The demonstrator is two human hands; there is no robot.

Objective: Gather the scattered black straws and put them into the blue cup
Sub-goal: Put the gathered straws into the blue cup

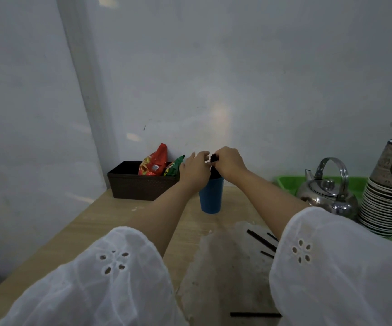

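From the head camera, your right hand [229,164] grips a bundle of straws [214,159] upright over the cup [211,196], their lower ends already inside. Your left hand [195,169] sits beside them, fingers loosely spread, holding nothing. You look partway done: several loose straws [260,240] lie near your right sleeve, another [255,314] nearer you

A single wide-angle view looked from the person's head, forward and down along both outstretched arms. It faced a pale wall [213,78] at the far end of the bench [124,222], which ran away from the camera. White sleeves [110,283] filled the near bottom edge, very close to the lens.
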